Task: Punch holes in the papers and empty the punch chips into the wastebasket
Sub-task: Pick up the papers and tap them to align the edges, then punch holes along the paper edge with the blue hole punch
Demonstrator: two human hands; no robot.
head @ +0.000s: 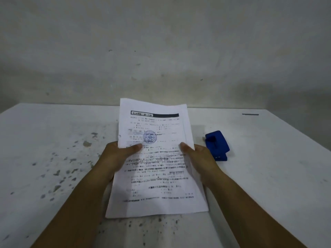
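Above the table point(53, 140), both hands grip lengthwise papers point(154, 176), heading farthest.

The fingers of the left hand point(119, 154) and right hand point(200, 154) are hidden behind the papers point(154, 158) — only the thumbs show on the front. The printed text is too blurred to read. Both forearms run off the bottom edge. The table point(268, 167) is cut off left and right — its near edge is out of view.
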